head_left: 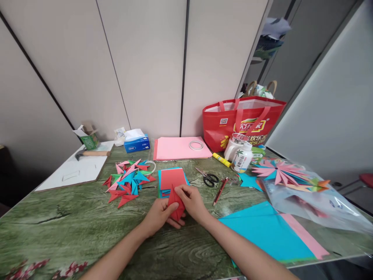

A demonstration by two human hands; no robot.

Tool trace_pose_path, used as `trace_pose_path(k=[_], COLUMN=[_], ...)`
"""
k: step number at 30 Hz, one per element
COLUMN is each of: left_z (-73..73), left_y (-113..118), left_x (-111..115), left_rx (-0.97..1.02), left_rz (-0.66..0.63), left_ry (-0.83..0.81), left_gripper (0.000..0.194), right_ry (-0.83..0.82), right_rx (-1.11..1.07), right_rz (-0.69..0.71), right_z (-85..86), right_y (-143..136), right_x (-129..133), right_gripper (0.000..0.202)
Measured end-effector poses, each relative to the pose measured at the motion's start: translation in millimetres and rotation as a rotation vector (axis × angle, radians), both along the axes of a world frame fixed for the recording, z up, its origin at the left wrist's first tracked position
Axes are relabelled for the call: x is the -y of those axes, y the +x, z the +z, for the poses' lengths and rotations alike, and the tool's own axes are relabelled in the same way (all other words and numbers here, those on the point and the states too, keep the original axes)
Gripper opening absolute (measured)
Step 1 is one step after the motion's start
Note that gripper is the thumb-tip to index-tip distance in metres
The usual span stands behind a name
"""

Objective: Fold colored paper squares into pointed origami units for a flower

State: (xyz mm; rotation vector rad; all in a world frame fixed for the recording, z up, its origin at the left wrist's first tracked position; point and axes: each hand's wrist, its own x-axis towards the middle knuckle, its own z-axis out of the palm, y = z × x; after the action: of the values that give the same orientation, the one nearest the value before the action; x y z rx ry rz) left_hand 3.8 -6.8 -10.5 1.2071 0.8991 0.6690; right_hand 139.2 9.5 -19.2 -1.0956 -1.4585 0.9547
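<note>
Two bare forearms reach over the green wood-grain table (58,225). The left hand (159,217) and right hand (192,202) each pinch the folded red paper piece (175,202) between them, just in front of a small stack of red and blue paper squares (171,179).

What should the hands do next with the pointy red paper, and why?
Probably press the fold flat. Both the left hand and the right hand pinch the red folded paper, which looks like the pointed pieces in the finished pile nearby but still stands up off the table. Creasing it firmly would likely make it match them.
</note>
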Motion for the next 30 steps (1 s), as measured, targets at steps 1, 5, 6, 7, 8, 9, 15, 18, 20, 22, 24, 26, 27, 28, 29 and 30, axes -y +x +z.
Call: trace_pose_path(k=[1,5,6,7,8,9,15,18,20,22,24,26,27,28,29,30], left_z=[0.4,3.0,3.4,3.6,3.6,3.6,4.0,4.3,4.6,5.4,6.5,7.3,7.1,6.5,5.4,4.1], left_y=[0.9,2.9,3.0,3.0,3.0,3.0,4.4,5.0,5.1,5.3,5.7,6.0,6.0,5.8,5.5,4.9], left_x=[0.8,3.0,3.4,3.7,4.0,4.4,8.0,9.7,10.3,11.0,11.8,12.4,12.3,11.9,11.1,10.0], left_rx=[0.007,0.004,-0.006,-0.015,-0.020,-0.018,-0.013,-0.002,0.001,-0.005,-0.019,-0.024,-0.018,-0.008,0.007,0.024], left_rz=[0.003,-0.001,-0.003,-0.004,-0.003,-0.001,-0.049,-0.063,-0.056,-0.059,-0.078,-0.094,-0.094,-0.086,-0.069,-0.037], left_ry=[0.003,0.015,0.018,0.020,0.020,0.020,0.055,0.066,0.064,0.068,0.074,0.076,0.073,0.073,0.072,0.073], left_gripper=[0.031,0.029,0.030,0.030,0.031,0.031,0.035,0.035,0.035,0.034,0.033,0.033,0.033,0.033,0.033,0.032], right_ry=[0.046,0.161,0.180,0.190,0.191,0.182,0.199,0.268,0.290,0.299,0.299,0.279,0.261,0.239,0.214,0.191], right_rx=[0.039,0.118,0.131,0.142,0.151,0.159,0.336,0.396,0.409,0.428,0.439,0.418,0.398,0.372,0.344,0.322], right_rz=[-0.049,-0.139,-0.142,-0.137,-0.127,-0.113,-0.080,-0.108,-0.115,-0.123,-0.129,-0.132,-0.131,-0.134,-0.137,-0.135], right_z=[0.1,0.5,0.5,0.5,0.6,0.7,2.1,3.2,3.6,3.4,2.5,1.4,0.9,0.6,0.3,0.0], right_y=[-1.5,-5.1,-5.4,-5.5,-5.4,-4.9,-0.5,-0.9,-2.0,-3.2,-3.8,-3.9,-3.9,-3.8,-3.8,-3.7], right_x=[2.8,11.1,11.6,11.3,10.3,8.8,0.2,2.9,5.8,8.3,9.2,7.9,6.6,4.8,2.9,1.0], right_gripper=[0.030,0.024,0.023,0.024,0.024,0.026,0.036,0.033,0.031,0.031,0.031,0.032,0.033,0.035,0.036,0.038])
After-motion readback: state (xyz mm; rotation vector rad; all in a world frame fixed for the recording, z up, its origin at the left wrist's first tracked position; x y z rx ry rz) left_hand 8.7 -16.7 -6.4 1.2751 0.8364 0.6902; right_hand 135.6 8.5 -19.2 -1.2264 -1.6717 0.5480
